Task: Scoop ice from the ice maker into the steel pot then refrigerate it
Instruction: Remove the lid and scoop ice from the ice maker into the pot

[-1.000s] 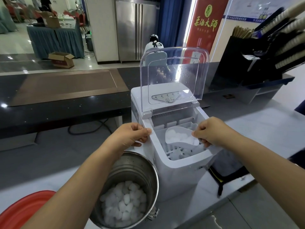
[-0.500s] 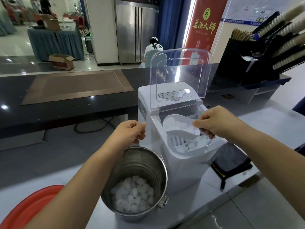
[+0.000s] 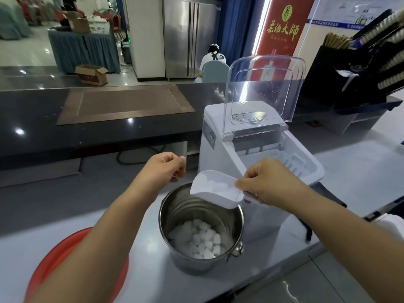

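Right hand (image 3: pixel 271 184): thumb on top, remaining fingers curled underneath, clamped on the short handle of the white scoop (image 3: pixel 220 200). The handle is almost wholly hidden inside the grip; the bowl of the scoop projects leftward from the fingertips.

Scoop: loaded with ice pieces (image 3: pixel 215 186), held about level, open mouth pointing toward the left hand. It sits in the air over the far right part of the steel pot's rim — above the opening, not touching the metal as far as can be seen.

Steel pot (image 3: pixel 181 211): upright on the pale counter (image 3: pixel 360 171), just in front of the ice maker (image 3: pixel 218 149). A layer of ice (image 3: pixel 196 241) covers its bottom; the walls above that are bare. A handle lug (image 3: pixel 237 250) shows on its near right side.

Left hand (image 3: pixel 162 169): raised beyond the pot's far left rim, apart from it. Fingers curled toward the palm, thumb against the forefinger, nothing visible in the grip.

Ice maker: clear lid (image 3: pixel 266 84) tipped up and back; the white basket (image 3: pixel 293 162) inside is exposed.

Red basin (image 3: pixel 54 263): on the counter at lower left, partly under the left forearm — well apart from the pot.
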`<act>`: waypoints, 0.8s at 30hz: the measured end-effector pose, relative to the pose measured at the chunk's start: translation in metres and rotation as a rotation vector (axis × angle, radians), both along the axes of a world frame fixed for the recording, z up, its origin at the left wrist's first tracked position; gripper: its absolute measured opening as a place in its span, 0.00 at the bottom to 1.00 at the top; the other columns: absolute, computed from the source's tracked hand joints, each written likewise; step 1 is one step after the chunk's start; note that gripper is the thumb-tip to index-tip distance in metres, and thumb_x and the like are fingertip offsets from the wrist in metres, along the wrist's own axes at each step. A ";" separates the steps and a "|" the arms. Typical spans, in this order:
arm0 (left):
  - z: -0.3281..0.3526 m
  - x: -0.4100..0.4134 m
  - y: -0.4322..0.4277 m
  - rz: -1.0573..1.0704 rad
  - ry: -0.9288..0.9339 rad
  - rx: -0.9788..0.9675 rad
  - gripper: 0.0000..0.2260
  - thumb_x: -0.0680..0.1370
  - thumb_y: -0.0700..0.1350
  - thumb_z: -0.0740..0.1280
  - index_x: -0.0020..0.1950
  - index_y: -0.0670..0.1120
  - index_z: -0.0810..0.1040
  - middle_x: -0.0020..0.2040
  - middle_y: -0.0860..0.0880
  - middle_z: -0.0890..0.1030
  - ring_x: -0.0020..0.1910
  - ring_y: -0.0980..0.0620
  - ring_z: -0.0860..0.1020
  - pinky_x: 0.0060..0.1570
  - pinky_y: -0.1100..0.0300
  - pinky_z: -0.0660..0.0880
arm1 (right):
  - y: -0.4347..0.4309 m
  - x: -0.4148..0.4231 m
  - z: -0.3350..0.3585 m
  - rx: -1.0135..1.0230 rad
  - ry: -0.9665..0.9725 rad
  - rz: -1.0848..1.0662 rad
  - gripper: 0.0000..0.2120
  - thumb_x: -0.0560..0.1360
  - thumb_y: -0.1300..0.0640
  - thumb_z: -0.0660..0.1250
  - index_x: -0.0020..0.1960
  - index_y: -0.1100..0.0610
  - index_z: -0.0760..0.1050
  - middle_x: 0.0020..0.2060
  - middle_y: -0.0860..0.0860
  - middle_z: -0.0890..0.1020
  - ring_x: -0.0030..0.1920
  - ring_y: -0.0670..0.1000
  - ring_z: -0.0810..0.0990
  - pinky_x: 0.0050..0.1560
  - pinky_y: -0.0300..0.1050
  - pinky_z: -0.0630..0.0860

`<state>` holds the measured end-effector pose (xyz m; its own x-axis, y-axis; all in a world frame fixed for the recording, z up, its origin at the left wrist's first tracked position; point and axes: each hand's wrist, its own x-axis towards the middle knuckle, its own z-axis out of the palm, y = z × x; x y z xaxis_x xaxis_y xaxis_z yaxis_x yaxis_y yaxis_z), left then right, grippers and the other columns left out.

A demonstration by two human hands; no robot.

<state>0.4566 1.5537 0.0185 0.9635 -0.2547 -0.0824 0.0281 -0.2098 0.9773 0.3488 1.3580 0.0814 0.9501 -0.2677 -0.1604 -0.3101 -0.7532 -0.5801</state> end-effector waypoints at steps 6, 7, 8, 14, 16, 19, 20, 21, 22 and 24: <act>-0.004 -0.004 0.014 0.008 0.000 0.029 0.10 0.79 0.46 0.64 0.40 0.44 0.77 0.36 0.47 0.80 0.39 0.50 0.78 0.44 0.57 0.76 | 0.030 0.002 -0.029 -0.398 -0.016 0.064 0.13 0.71 0.53 0.66 0.30 0.57 0.75 0.30 0.52 0.79 0.36 0.53 0.77 0.35 0.42 0.71; -0.005 -0.004 0.016 0.006 -0.002 0.025 0.11 0.79 0.46 0.64 0.39 0.44 0.77 0.36 0.47 0.80 0.38 0.51 0.78 0.44 0.58 0.76 | 0.037 0.003 -0.032 -0.465 -0.021 0.099 0.11 0.71 0.53 0.65 0.32 0.56 0.76 0.32 0.52 0.79 0.38 0.54 0.77 0.35 0.42 0.71; -0.005 -0.004 0.017 0.004 -0.001 0.021 0.11 0.79 0.46 0.64 0.38 0.44 0.76 0.35 0.47 0.80 0.38 0.51 0.77 0.43 0.58 0.76 | 0.042 0.005 -0.034 -0.516 -0.020 0.132 0.10 0.72 0.53 0.64 0.35 0.56 0.76 0.33 0.52 0.78 0.38 0.55 0.77 0.34 0.41 0.70; -0.007 -0.006 0.023 -0.001 0.005 0.012 0.11 0.79 0.45 0.64 0.37 0.44 0.76 0.34 0.48 0.79 0.36 0.52 0.77 0.41 0.60 0.75 | 0.061 0.019 -0.047 -0.677 0.034 0.246 0.09 0.76 0.57 0.62 0.37 0.55 0.69 0.30 0.51 0.68 0.38 0.56 0.70 0.36 0.42 0.65; -0.007 -0.006 0.024 0.001 0.010 0.013 0.11 0.79 0.45 0.64 0.38 0.44 0.76 0.35 0.47 0.80 0.37 0.51 0.77 0.41 0.59 0.75 | 0.063 0.022 -0.048 -0.724 0.033 0.261 0.12 0.76 0.58 0.61 0.34 0.56 0.67 0.29 0.50 0.66 0.37 0.56 0.70 0.31 0.41 0.61; -0.007 -0.006 0.026 0.006 0.009 0.020 0.10 0.79 0.45 0.63 0.38 0.44 0.76 0.36 0.47 0.80 0.39 0.50 0.78 0.42 0.59 0.75 | 0.061 0.024 -0.045 -0.732 0.010 0.258 0.15 0.76 0.58 0.61 0.31 0.56 0.63 0.29 0.51 0.66 0.37 0.57 0.69 0.28 0.40 0.58; -0.006 -0.006 0.026 0.006 0.008 0.020 0.10 0.79 0.45 0.63 0.39 0.45 0.76 0.37 0.46 0.80 0.39 0.50 0.78 0.42 0.59 0.75 | 0.059 0.024 -0.043 -0.720 -0.009 0.253 0.13 0.76 0.57 0.61 0.33 0.57 0.66 0.30 0.51 0.68 0.37 0.56 0.70 0.30 0.40 0.61; -0.006 -0.005 0.025 0.007 0.006 0.020 0.10 0.79 0.45 0.63 0.39 0.45 0.76 0.37 0.46 0.80 0.39 0.50 0.78 0.42 0.59 0.75 | 0.056 0.025 -0.040 -0.711 -0.030 0.250 0.11 0.76 0.55 0.62 0.36 0.57 0.71 0.32 0.51 0.70 0.38 0.56 0.70 0.33 0.41 0.64; -0.006 -0.005 0.025 0.007 0.005 0.021 0.10 0.79 0.45 0.63 0.39 0.45 0.76 0.37 0.46 0.80 0.39 0.50 0.78 0.43 0.59 0.75 | 0.053 0.024 -0.037 -0.704 -0.050 0.244 0.09 0.76 0.53 0.62 0.40 0.56 0.75 0.34 0.51 0.72 0.38 0.56 0.71 0.37 0.42 0.66; -0.005 -0.004 0.023 0.010 0.003 0.025 0.10 0.79 0.45 0.63 0.38 0.45 0.76 0.37 0.46 0.80 0.39 0.50 0.78 0.43 0.59 0.75 | 0.046 0.023 -0.031 -0.697 -0.080 0.228 0.10 0.75 0.50 0.63 0.44 0.55 0.79 0.36 0.52 0.76 0.39 0.55 0.74 0.38 0.42 0.68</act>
